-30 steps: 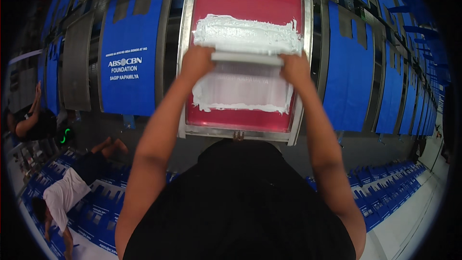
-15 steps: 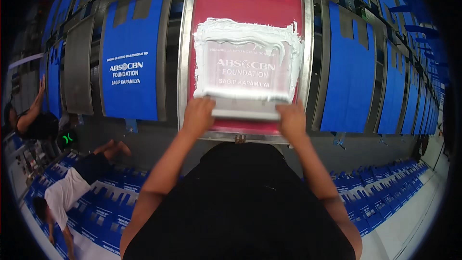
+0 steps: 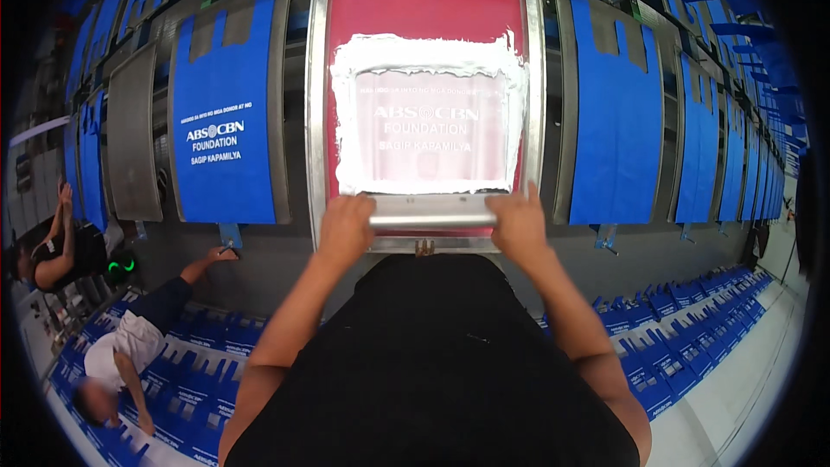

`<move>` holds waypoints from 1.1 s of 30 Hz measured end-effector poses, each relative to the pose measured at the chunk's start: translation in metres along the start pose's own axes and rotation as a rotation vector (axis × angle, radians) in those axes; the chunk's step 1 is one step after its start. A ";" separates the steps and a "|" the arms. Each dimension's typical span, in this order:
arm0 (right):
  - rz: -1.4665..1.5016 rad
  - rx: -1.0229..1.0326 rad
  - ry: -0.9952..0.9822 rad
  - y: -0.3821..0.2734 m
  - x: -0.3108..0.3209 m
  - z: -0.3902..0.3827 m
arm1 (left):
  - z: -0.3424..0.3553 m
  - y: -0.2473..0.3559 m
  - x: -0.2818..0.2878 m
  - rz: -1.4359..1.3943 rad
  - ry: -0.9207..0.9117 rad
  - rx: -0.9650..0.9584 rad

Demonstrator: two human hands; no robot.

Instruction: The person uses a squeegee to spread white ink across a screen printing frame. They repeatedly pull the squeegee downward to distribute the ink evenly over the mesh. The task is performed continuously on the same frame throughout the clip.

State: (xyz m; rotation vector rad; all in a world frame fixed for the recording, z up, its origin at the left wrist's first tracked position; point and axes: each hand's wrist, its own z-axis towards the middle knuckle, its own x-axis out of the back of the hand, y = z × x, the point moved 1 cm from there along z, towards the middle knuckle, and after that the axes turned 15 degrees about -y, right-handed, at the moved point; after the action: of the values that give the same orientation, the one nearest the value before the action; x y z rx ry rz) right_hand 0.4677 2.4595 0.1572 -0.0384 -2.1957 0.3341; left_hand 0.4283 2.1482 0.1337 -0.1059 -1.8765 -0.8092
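A metal-framed printing screen point(image 3: 318, 121) with red mesh point(image 3: 424, 4) lies before me. Thick white ink point(image 3: 424, 56) forms a border on the mesh around a paler rectangle where white lettering shows. At the screen's near end, a wide silver squeegee point(image 3: 432, 211) lies crosswise just below the ink's near edge. Closed around its left end is my left hand point(image 3: 347, 227). My right hand point(image 3: 520, 223) grips the right end, its fingers curled over the bar. The squeegee's blade edge is hidden.
A printed blue bag panel point(image 3: 226, 104) lies on a board to the left, with an unprinted blue panel point(image 3: 616, 121) to the right. Behind at left, a person in a white shirt point(image 3: 125, 350) bends over rows of blue bags point(image 3: 666, 355). Another person point(image 3: 73, 246) is at far left.
Both my hands have drawn the squeegee slightly nearer, to the screen's near end. The view has shifted a little. The person in white has moved, one arm now reaching toward the boards.
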 end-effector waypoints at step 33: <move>-0.135 0.065 0.053 0.050 0.193 0.182 | 0.185 -0.048 0.138 0.096 0.089 0.202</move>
State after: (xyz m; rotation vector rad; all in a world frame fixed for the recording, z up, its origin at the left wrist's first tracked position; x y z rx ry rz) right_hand 0.2023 2.4946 0.1917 0.1347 -2.1214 0.3244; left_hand 0.2003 2.1787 0.1852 -0.0324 -1.8429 -0.5473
